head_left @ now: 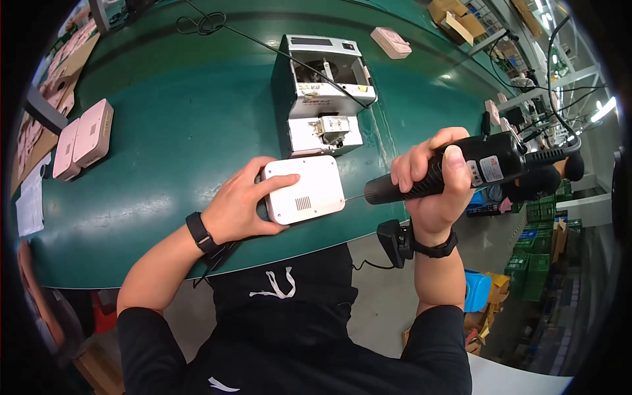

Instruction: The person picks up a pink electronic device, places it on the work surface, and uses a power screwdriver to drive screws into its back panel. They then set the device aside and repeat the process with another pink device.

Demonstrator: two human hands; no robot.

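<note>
A white box-shaped housing (307,191) with rounded corners, small screw holes and a slotted vent patch lies on the green table. My left hand (247,203) grips its left side, thumb at the near edge and index finger across the top. In my right hand (436,178) is a black corded electric screwdriver (477,161), held sideways with fingers wrapped round its body. Its thin bit reaches the housing's right edge, near a corner hole; whether it sits in a screw cannot be told. Just beyond the housing stands a grey-and-black screw feeder (326,85).
Pink housings (83,139) stand at the left, and another pink housing (391,43) lies at the far right. A black cable (263,45) crosses the table to the feeder. Green crates (528,263) and a blue bin (476,291) are beyond the table on the right.
</note>
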